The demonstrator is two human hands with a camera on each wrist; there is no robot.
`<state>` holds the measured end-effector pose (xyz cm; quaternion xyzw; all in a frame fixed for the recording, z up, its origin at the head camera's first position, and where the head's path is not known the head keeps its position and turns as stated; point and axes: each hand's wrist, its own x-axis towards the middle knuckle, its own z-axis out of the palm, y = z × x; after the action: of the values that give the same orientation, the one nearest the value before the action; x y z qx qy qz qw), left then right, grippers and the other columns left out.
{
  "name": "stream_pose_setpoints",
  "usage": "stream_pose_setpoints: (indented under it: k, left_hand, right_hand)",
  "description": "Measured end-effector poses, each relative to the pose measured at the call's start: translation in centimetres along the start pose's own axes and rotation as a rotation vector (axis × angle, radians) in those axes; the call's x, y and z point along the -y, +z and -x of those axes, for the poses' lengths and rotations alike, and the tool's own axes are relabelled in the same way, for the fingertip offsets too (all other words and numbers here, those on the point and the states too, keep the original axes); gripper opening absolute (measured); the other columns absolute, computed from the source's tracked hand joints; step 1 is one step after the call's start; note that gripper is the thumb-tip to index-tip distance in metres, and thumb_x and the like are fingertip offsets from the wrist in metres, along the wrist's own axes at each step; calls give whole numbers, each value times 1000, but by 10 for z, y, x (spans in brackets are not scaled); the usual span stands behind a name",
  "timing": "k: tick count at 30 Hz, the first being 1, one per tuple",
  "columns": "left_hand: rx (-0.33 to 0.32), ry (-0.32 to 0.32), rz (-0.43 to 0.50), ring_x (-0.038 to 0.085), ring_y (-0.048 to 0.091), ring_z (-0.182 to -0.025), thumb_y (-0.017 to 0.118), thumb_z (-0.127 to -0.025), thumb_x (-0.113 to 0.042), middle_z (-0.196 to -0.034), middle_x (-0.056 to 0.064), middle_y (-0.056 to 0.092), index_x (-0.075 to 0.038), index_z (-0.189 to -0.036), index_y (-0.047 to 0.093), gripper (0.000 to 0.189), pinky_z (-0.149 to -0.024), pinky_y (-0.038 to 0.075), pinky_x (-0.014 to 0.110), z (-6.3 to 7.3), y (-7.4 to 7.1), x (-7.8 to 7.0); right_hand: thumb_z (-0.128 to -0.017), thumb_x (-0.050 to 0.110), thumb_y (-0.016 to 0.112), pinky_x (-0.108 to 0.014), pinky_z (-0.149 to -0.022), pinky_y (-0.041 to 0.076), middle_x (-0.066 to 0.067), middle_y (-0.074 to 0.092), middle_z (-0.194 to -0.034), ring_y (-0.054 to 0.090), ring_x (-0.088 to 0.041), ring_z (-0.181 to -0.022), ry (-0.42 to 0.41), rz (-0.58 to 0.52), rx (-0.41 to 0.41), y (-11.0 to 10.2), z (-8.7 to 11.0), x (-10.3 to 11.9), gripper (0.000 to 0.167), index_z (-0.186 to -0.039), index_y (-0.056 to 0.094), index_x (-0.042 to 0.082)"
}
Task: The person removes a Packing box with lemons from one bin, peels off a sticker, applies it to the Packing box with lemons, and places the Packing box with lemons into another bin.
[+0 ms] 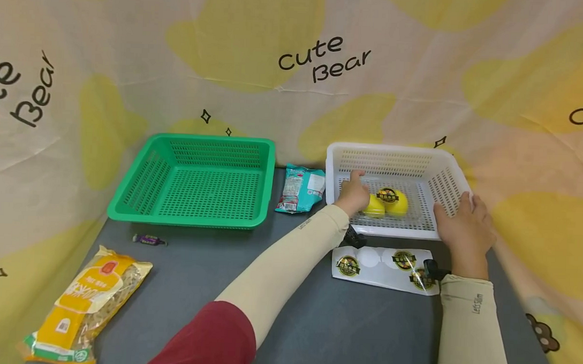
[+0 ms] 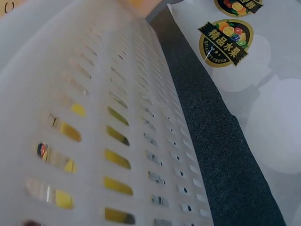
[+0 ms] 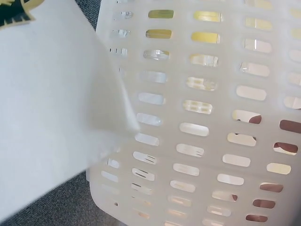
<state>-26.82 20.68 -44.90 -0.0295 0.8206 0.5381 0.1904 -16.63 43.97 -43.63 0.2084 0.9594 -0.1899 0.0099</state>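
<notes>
A white basket (image 1: 391, 231) stands at the right, a clear plastic box (image 1: 415, 209) with yellow round fruits (image 1: 397, 205) inside it. A black-and-gold sticker (image 1: 387, 195) is on the box. My left hand (image 1: 354, 195) reaches over the basket's front rim, next to the box's left end. One finger points away from me and the other fingers are hidden, so I cannot tell what they hold. At the front right corner, my right hand (image 1: 468, 231) rests over the rim with thumb and fingers spread. Both wrist views show the basket's slotted wall (image 2: 117, 141) close up.
A sticker sheet (image 1: 375, 273) lies before the white basket. Left of that basket are a blue snack packet (image 1: 298, 188) and a green basket (image 1: 189, 221). A small purple-wrapped candy (image 1: 149, 240) and a large yellow bag (image 1: 86, 309) lie at the left. Patterned cloth hangs behind.
</notes>
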Motion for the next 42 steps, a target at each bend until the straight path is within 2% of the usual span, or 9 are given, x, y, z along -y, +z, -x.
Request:
stream_pose_setpoints:
  k: [2,5,9,14,17,23,27,35,42]
  left_hand:
    - [-33,27,-64,21,48,-69,48,-113,-20,-142,18,47,-32,-156,44,45,-54,42,30,1,-1,-1]
    - [-97,80,-188,25,58,-105,50,-113,-23,-143,13,52,-30,-156,47,44,-83,50,33,4,-2,-1]
    - [-158,159,-328,22,45,-142,52,-113,-25,-153,5,51,-23,-156,52,43,-117,34,36,10,0,0]
    - [-200,301,-316,21,36,-153,51,-113,-31,-161,5,47,-14,-154,55,44,-126,21,48,13,3,-1]
    - [-224,455,-302,24,27,-158,47,-114,-36,-167,7,39,-14,-155,54,47,-127,11,55,14,-1,-2]
    - [-340,774,-596,22,-1,-163,40,-113,-50,-177,5,14,-22,-164,42,58,-127,-2,55,29,-28,0]
    - [-431,787,-715,22,-13,-162,41,-110,-57,-179,3,5,-27,-167,35,65,-126,-4,58,45,-58,8]
    - [-591,771,-716,32,-3,-163,48,-107,-56,-178,7,8,-27,-168,35,68,-123,-5,67,71,-119,35]
    - [-673,745,-698,31,-11,-162,46,-107,-58,-179,4,2,-27,-168,34,69,-121,-13,66,88,-152,60]
  right_hand:
    - [-104,68,28,-82,-107,19,-32,-3,-171,9,-63,-150,-12,0,-6,-1,-2,2,98,-167,-3,0]
    - [-105,66,29,-80,-110,18,-34,1,-170,11,-63,-149,-31,12,-14,0,-5,2,97,-167,0,-3]
    - [-106,63,30,-77,-113,17,-36,3,-169,13,-63,-149,-41,28,-6,3,-6,-1,96,-165,2,-7]
    - [-106,63,30,-78,-112,15,-33,-2,-171,9,-63,-151,-37,15,6,4,-8,-3,95,-166,-2,-5]
    - [-106,64,29,-81,-110,15,-32,-4,-171,6,-62,-152,-33,-2,14,3,-9,-1,96,-166,-4,-3]
    - [-106,66,27,-85,-107,14,-31,-6,-172,2,-61,-153,-32,-16,25,2,-12,2,96,-166,-5,-1]
    - [-106,65,26,-84,-108,13,-31,-7,-172,-1,-60,-154,-24,-13,22,2,-13,2,95,-166,-5,-2]
    - [-106,66,25,-85,-108,6,-32,-5,-171,-6,-60,-154,-27,12,12,0,-19,-3,94,-166,-3,-1]
    - [-105,71,19,-85,-106,-13,-33,-8,-170,-20,-60,-151,-36,28,-4,-5,-18,-10,98,-165,-8,-1]
